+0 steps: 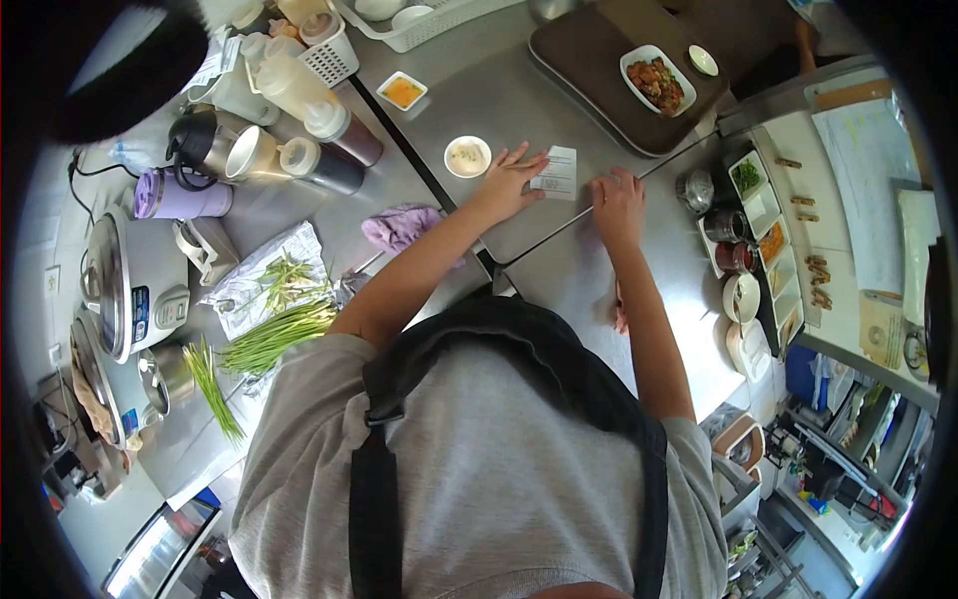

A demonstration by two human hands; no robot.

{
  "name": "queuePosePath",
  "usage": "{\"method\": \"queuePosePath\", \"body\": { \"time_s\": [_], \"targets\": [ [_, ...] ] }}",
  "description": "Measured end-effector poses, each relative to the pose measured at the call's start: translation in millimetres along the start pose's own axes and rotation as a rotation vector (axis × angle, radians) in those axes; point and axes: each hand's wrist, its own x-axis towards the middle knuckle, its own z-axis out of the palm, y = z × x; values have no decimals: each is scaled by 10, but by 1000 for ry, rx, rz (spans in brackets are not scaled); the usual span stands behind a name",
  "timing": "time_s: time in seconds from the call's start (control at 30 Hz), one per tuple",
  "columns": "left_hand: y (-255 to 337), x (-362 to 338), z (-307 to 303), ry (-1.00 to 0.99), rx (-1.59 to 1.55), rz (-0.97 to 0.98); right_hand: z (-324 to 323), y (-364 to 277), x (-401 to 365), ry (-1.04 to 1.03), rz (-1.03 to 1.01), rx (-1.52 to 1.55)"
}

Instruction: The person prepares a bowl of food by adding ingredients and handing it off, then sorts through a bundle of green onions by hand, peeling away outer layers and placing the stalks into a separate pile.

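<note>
White slip (pixel 561 178) flat on the steel counter (pixel 559 110), between the wearer's two hands. Left hand (pixel 512 188): fingers spread wide, fingertips at the slip's near-left edge; no clear grip. Right hand (pixel 621 208): fingers bent, resting just beside the slip; can't tell if anything is under them. White cup (pixel 467 157) with pale contents sits close by the left hand. Main risk: a leftward sweep of that hand could tip the cup and wet the paper. Thin paper on smooth steel might also skid or crease if pushed by fingertips. Tray (pixel 584 95) with food bowl (pixel 658 81) well apart, low risk.
</note>
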Motion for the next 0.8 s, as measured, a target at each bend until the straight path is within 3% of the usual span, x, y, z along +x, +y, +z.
{"method": "queuePosePath", "body": {
  "time_s": [0.07, 0.13, 0.2, 0.23, 0.3, 0.33, 0.37, 0.43, 0.47, 0.5, 0.57, 0.6, 0.63, 0.73, 0.8],
  "targets": [
    [59, 5, -52, 1, 80, -10, 124, -46, -45, 56, -46, 96],
    [137, 40, -220, 0, -132, -48, 242, -164, -10, 72, -67, 185],
    [348, 109, -788, 45, -364, -94, 304, -295, -60, 76, -13, 214],
    [502, 156, -1282, 156, -352, -41, 265, -358, -68, 68, -30, 231],
    [263, 279, -2031, 505, -120, 95, 232, -390, -137, 58, -34, 239],
    [314, 243, -2602, 597, -103, -104, 267, -369, -170, 59, -27, 236],
    [24, 284, -2948, 791, -303, -216, 308, -333, -207, 67, -59, 250],
    [-387, 249, -3842, 1163, -285, -164, 303, -296, -205, 64, -82, 268],
    [-733, 155, -4246, 1195, -167, -260, 242, -340, -207, 48, -72, 269],
    [-1110, 111, -4560, 1353, 232, -161, 237, -355, -208, 47, -56, 266],
    [-1736, -85, -5064, 1305, 439, -382, 241, -371, -184, 42, -14, 242],
    [-1877, -170, -5173, 1278, 423, -596, 242, -384, -167, 42, 15, 225],
    [-2441, -293, -5282, 1280, 540, -569, 238, -397, -157, 48, 33, 227],
    [-2693, -395, -5259, 1246, 478, -794, 212, -438, -134, 62, 100, 251],
    [-2851, -398, -5178, 1300, 457, -793, 213, -460, -105, 69, 126, 255]
  ]
}}
